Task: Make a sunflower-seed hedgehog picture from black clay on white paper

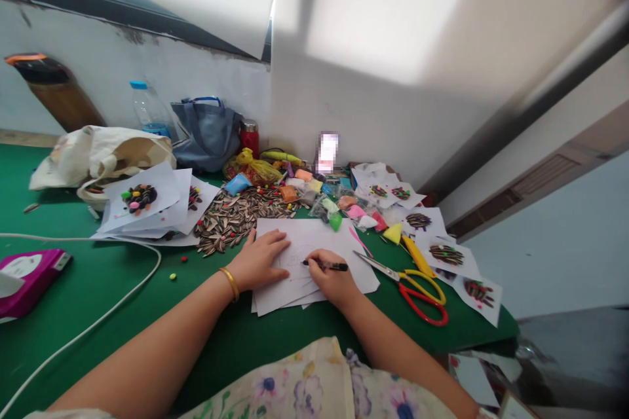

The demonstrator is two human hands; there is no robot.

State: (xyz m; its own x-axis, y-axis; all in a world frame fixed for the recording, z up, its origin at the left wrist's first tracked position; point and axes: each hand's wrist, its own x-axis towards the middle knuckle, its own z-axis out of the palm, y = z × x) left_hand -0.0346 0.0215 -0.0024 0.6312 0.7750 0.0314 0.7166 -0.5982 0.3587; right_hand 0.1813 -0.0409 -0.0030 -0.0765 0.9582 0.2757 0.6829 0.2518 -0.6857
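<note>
A stack of white paper (pixel 275 298) lies on the green table in front of me, with a faint round line drawing on its top sheet. My left hand (pixel 260 258) rests flat on the left part of that sheet, fingers spread, a gold bangle at the wrist. In my right hand (pixel 331 278) a black marker pen (pixel 337 266) is gripped, its tip at the drawing. Just beyond the paper spreads a heap of sunflower seeds (pixel 236 213). Right of the paper lie scissors (pixel 400 277) with yellow and red handles.
Packets of coloured clay (pixel 356 211) lie behind the paper. Sheets with seed pictures stand at left (pixel 142 200) and along the right edge (pixel 447 254). A yellow utility knife (pixel 417 256), a lit phone (pixel 327 152), a blue bag (pixel 209 134) and a white cable (pixel 122 298) are around.
</note>
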